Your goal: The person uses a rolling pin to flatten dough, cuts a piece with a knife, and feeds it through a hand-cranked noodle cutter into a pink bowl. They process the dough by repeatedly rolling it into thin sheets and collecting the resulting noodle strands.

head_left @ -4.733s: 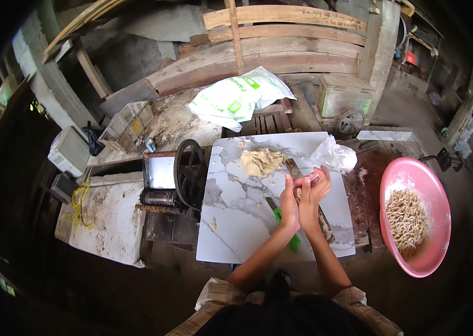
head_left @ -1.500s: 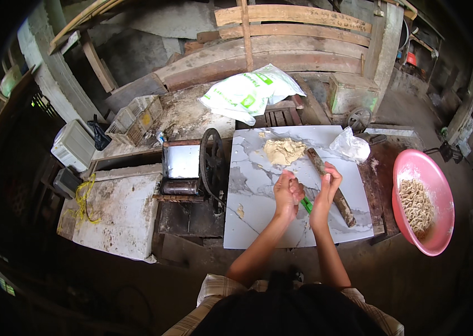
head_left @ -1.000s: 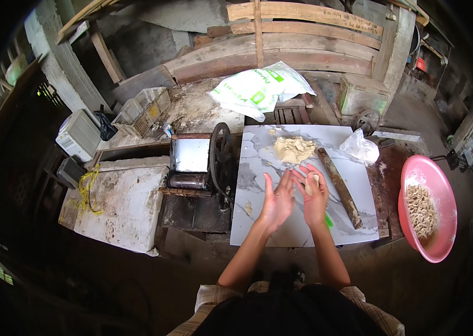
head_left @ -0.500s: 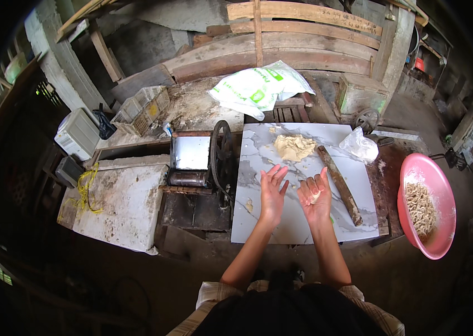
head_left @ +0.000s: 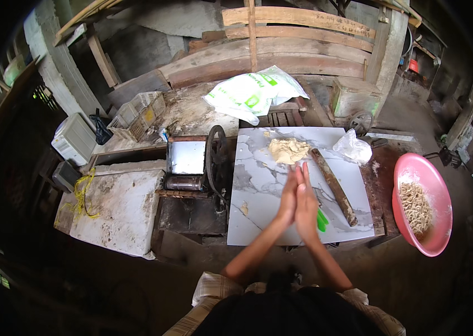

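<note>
Anything between the pressed hands (head_left: 299,197) hidden

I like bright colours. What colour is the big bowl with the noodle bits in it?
The bowl is pink, seen clearly at the right of the head view.

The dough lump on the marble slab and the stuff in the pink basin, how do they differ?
The dough lump is one solid pale-yellow mass; the basin's contents are many small loose strips. The dough lump lies bare on the marble slab just beyond the hands; the strips sit inside the pink basin, off the slab to the right. Both look a similar pale dough colour.
</note>
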{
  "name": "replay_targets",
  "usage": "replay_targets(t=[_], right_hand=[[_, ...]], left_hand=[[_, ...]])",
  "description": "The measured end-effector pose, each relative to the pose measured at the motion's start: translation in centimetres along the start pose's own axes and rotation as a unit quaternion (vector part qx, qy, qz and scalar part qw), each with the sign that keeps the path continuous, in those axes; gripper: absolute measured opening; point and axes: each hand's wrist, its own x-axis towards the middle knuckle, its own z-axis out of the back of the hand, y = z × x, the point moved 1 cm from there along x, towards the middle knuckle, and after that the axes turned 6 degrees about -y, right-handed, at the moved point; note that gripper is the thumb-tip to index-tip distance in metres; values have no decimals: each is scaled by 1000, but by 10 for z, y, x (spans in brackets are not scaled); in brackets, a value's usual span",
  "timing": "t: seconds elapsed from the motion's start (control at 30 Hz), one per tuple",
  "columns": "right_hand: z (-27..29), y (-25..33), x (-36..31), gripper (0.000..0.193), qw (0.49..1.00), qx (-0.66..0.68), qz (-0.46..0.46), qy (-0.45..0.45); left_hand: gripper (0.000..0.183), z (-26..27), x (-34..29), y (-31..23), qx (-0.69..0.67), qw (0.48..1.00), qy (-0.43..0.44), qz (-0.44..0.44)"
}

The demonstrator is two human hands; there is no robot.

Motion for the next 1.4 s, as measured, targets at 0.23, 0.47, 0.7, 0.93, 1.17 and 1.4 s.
replay_targets(t=[0.23,0.47,0.7,0.93,1.17,1.4], right_hand=[[13,-4,11,48,982,-76,-171,37],[-10,8,-16,42,999,10,46,20],[-18,38,7,49,992,-17,45,119],[-6,27,20,54,981,83,-49,170],[-24,63,8,44,985,-14,149,84],[-5,47,29,40,985,103,-59,122]], left_hand=[[61,-6,-22,15,-31,987,-12,160],[73,1,-3,-36,-65,986,-87,126],[67,23,-4,-11,-88,993,-30,74],[63,-4,-19,-50,-169,974,-103,111],[68,22,-5,-25,-178,982,-3,-57],[61,-19,-36,-40,-112,993,-39,15]])
